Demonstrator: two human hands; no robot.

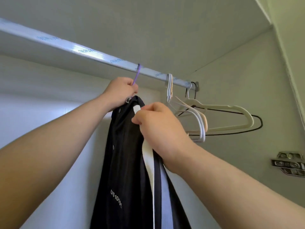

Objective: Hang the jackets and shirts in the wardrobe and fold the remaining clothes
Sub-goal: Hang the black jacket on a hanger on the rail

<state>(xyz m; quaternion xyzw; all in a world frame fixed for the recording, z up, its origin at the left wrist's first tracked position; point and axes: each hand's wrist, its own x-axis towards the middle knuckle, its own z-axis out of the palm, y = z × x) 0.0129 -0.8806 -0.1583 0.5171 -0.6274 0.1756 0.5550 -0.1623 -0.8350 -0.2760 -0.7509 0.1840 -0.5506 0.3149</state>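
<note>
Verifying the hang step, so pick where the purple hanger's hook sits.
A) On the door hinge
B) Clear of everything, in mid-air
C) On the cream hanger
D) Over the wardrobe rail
D: the purple hanger has its hook over the rail, while the left hand grips its neck above the dark garment.

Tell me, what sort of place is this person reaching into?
Most likely the inside of a wardrobe: a metal hanging rail runs under the top panel, empty hangers cluster at its right end, a door hinge sits on the side wall, and a dark buttoned garment hangs from a purple hanger.
</note>
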